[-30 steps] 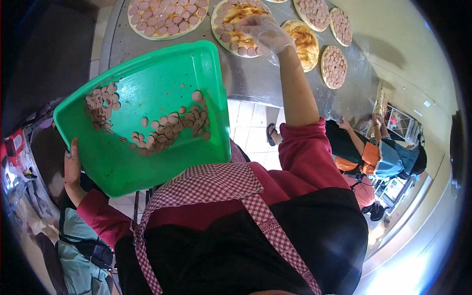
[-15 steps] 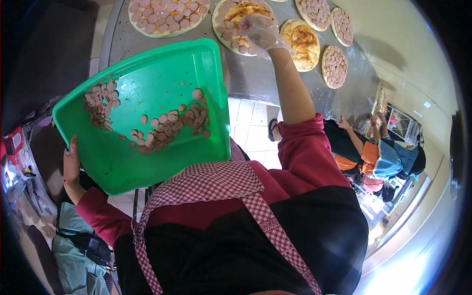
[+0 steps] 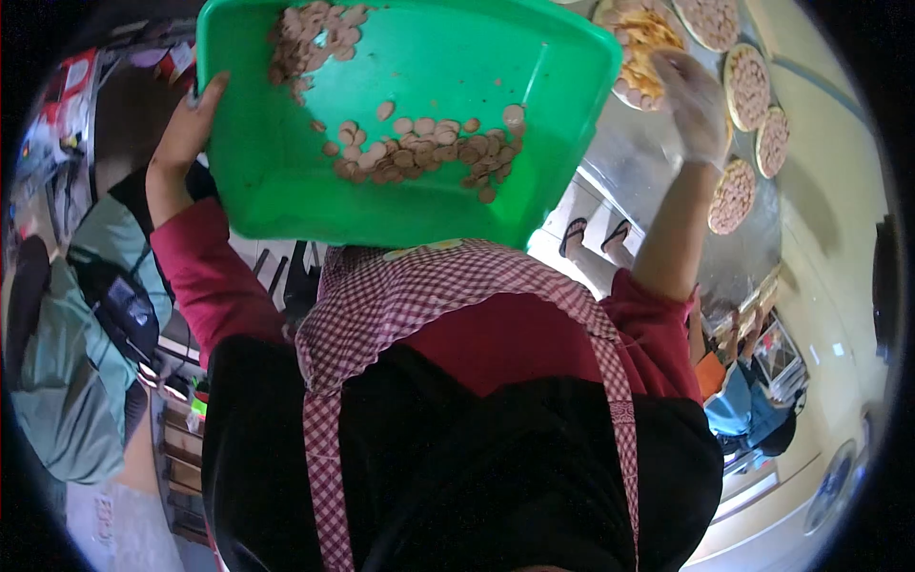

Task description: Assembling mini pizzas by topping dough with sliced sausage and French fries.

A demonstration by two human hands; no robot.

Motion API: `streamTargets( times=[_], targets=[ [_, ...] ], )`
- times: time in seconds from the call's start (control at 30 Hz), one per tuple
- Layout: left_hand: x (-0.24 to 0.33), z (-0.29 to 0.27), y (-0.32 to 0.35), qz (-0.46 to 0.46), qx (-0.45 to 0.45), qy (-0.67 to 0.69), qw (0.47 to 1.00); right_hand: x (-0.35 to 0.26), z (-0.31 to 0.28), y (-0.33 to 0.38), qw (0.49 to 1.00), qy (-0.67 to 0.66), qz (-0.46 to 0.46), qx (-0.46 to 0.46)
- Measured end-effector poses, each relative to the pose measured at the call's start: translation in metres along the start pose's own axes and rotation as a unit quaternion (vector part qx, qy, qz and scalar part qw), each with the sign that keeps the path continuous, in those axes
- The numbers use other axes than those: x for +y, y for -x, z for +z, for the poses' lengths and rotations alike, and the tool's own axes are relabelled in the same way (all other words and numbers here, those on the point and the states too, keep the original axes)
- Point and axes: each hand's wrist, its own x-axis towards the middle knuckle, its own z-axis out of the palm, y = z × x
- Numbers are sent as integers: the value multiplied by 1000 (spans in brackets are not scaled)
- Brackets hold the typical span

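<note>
My left hand [image 3: 189, 129] grips the left rim of a large green plastic tub [image 3: 434, 62], held in front of me. A long heap of sliced sausage rounds [image 3: 410, 154] lies across the tub's near half. A second heap [image 3: 316, 36] sits in its far left corner. My right hand [image 3: 694, 107], in a clear plastic glove, is over the right side of a round pizza [image 3: 652, 30]. Red-orange sauce and sausage rounds cover that pizza. The gloved fingers are blurred, and whether they hold anything is hidden.
Several smaller topped pizzas, one of them a near pizza [image 3: 731, 196], lie along the right of the metal table [image 3: 618, 141]. Feet in dark sandals [image 3: 574, 235] show below its edge. A person in blue [image 3: 732, 400] is at the far right. A black bag [image 3: 116, 303] rests against teal fabric at left.
The tub now appears higher and further right, along with my left hand. My right hand and the pizzas have also shifted right in view. The left hand keeps its grip.
</note>
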Motion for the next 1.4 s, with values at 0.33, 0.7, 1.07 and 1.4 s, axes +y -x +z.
streamTargets(
  times=[0.33,0.7,1.07,1.4],
  targets=[
    [-79,-14,-61,71,72,-139,985,-86,125,76,909,-70,-311,-269],
    [-43,-5,-41,58,11,-84,995,-87,204,97,894,225,-302,-244],
    [-48,-4,-37,48,-35,-94,994,-103,193,97,937,-82,-80,-329],
    [-12,-1,-14,48,-7,-126,991,-90,223,85,866,216,-341,-296]
  ],
)
